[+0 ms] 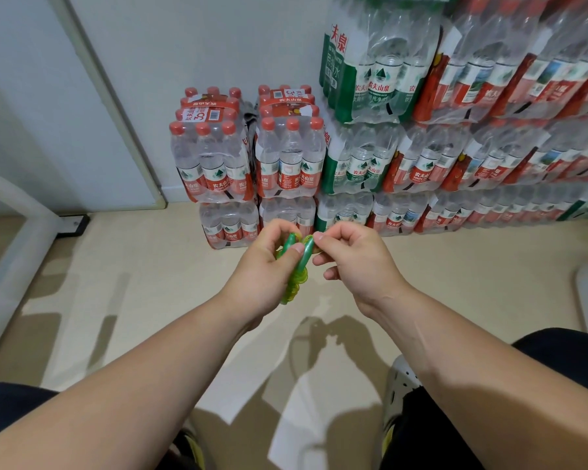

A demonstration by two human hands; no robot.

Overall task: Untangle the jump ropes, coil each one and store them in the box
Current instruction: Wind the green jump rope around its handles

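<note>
Mid-frame, left hand (pixel 265 266) gripped the coiled green jump rope (pixel 297 266), right hand (pixel 353 259) fingers pinched its top loop; loose pinch would likely let coils spring apart; box not in view.

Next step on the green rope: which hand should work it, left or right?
Right, probably. The right hand pinches the green rope at its top, while the left hand grips the whole bundle and must keep it together.
</note>
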